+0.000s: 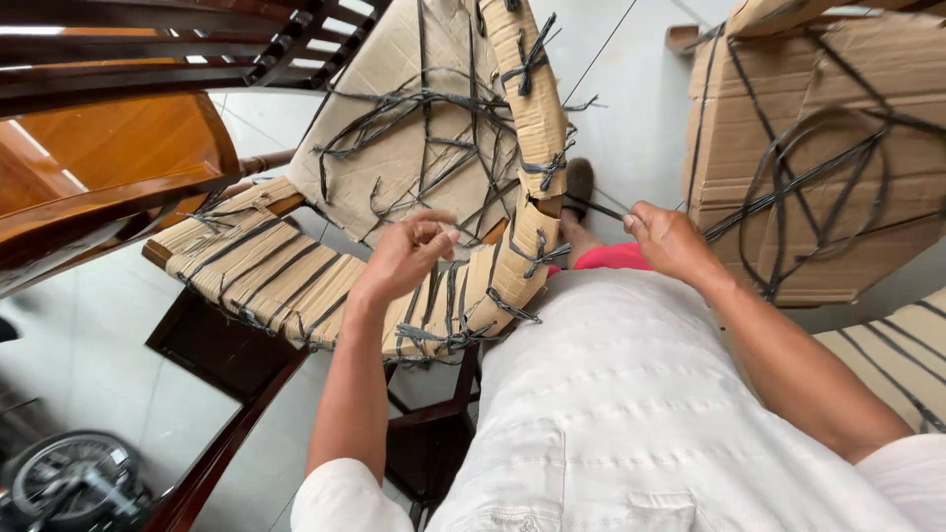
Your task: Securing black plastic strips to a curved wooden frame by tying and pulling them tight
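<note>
At wrapped chair (296, 266) edge: left hand (404, 258) pinching strap (441, 296); right hand (670, 241) gripping cord (596, 207).

Pale glossy tile floor (89, 345); polished wooden furniture (108, 148) left; wheel (69, 478) bottom-left; bright daylight.

Two bare hands, the left hand (404, 258) and the right hand (668, 239), show alongside two cardboard-wrapped chairs, the near chair (394, 187) and the far chair (818, 148), one bare wooden chair (108, 158) and one wheel (69, 481).
</note>
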